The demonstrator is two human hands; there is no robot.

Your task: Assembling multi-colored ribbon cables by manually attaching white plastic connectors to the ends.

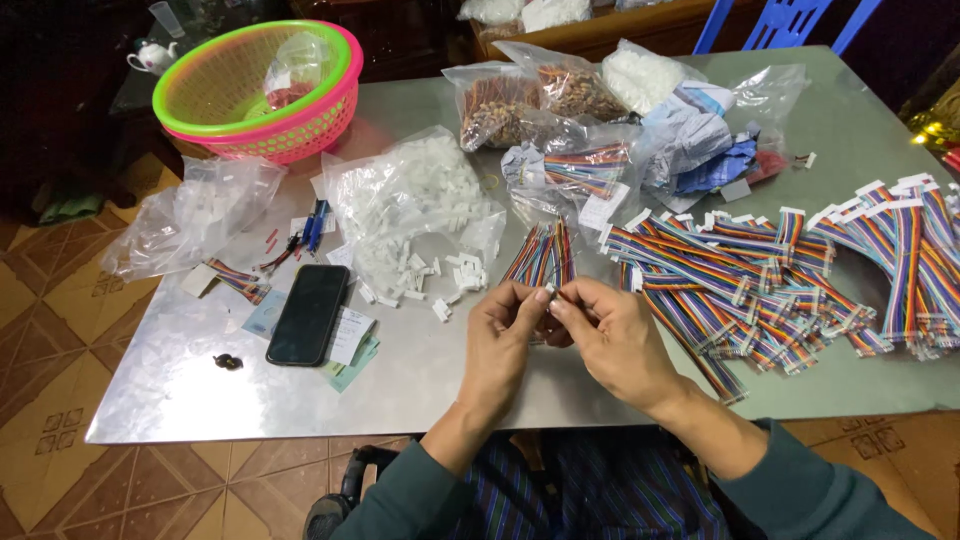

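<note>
At a metal table (180,400), I watch my left hand (503,335) and right hand (615,340) meet fingertip to fingertip, both pinched nearly closed on a small connector piece (551,296), raised close to the camera, I judge, for fine work. Loose white connectors (420,275) and a bundle of rainbow ribbon cables (540,252) lie just beyond the hands, within reach; the finished-looking cable pile (760,280) spreads to the right. Fingers hide the piece's shape, and I cannot tell whether a wire is attached.
</note>
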